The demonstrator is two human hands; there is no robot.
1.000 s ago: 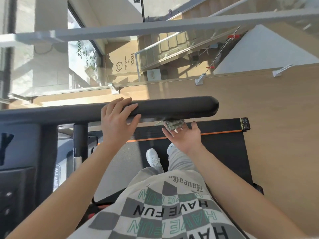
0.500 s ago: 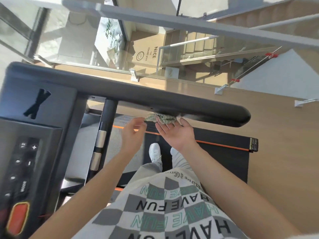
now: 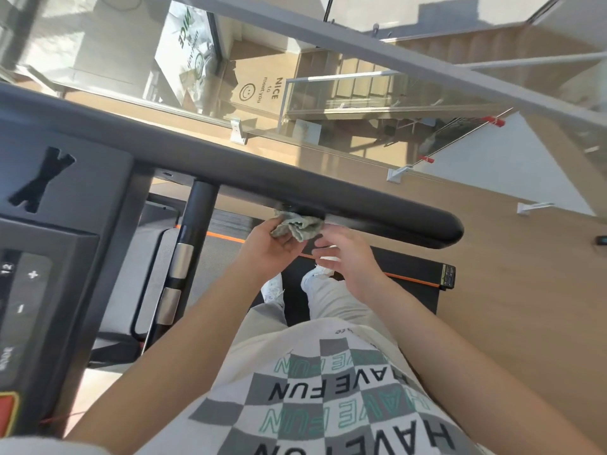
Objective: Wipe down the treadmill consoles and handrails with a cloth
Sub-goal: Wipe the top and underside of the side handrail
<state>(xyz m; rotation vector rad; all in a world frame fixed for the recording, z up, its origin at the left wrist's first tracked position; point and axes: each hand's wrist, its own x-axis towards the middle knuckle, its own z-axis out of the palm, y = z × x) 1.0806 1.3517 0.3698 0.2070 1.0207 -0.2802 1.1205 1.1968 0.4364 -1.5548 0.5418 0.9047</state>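
Two hands: both raised under the rail, at the centre of the head view.
Grip: the left hand (image 3: 266, 254) has its fingers curled round the lower part of the cloth and holds it.
Free hand: the right hand (image 3: 348, 257) is motion-blurred, fingers loosely spread and holding nothing. It lies just beside the cloth at its 4 o'clock; contact cannot be told.
Task item: a crumpled grey-green cloth (image 3: 297, 224) is pressed against the underside of the rail, at 1 o'clock of the left hand.
Rail: a thick black rounded handrail (image 3: 295, 188) runs from 9 o'clock to a blunt end at 3 o'clock and hides the cloth's top edge.
Obstruction: a black upright post (image 3: 193, 231) with two silver bands meets the rail at 9 o'clock of the left hand, near it but apart.
Panel: a dark grey treadmill console (image 3: 49, 257) sits at the 9 o'clock edge, with a red button (image 3: 6, 412) at 8 o'clock.
Below: a black treadmill belt (image 3: 394, 274) with an orange stripe carries two white shoes (image 3: 274, 289) at 6 o'clock of the hands.
Beyond: a glass balustrade (image 3: 361, 126) stands at 12 o'clock, and a light wooden floor (image 3: 525, 290) lies at 3 o'clock.
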